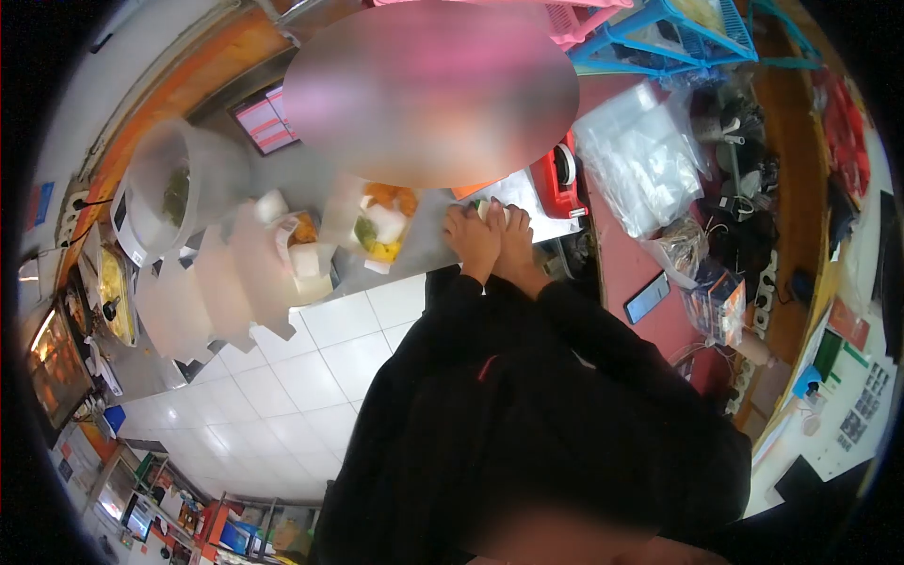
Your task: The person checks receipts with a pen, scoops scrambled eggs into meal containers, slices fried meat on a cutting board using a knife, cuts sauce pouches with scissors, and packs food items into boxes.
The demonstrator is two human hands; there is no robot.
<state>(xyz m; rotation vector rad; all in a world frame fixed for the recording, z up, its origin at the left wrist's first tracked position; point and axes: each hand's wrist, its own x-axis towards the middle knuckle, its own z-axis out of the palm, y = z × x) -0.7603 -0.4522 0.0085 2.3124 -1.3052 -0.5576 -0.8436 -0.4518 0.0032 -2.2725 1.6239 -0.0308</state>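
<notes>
My left hand [473, 237] and my right hand [514, 243] are close together at the edge of the grey metal counter [353, 271]. Their fingers are bent inward around a small pale and green thing [483, 209], mostly hidden and too small to name. Just right of my hands stands a red tape dispenser [562, 184] with a roll of tape. To the left is an open food box [383, 224] holding white, green, yellow and orange food. Under my hands and toward the dispenser lies a white sheet [524, 193].
More open boxes [303, 247] and pale unfolded cartons [212, 292] lie left. A translucent tub [155, 202] and a tablet [266, 121] stand behind. Plastic bags [636, 155] and a phone [648, 298] lie on the reddish surface at right. Blue baskets [664, 42] sit at the back.
</notes>
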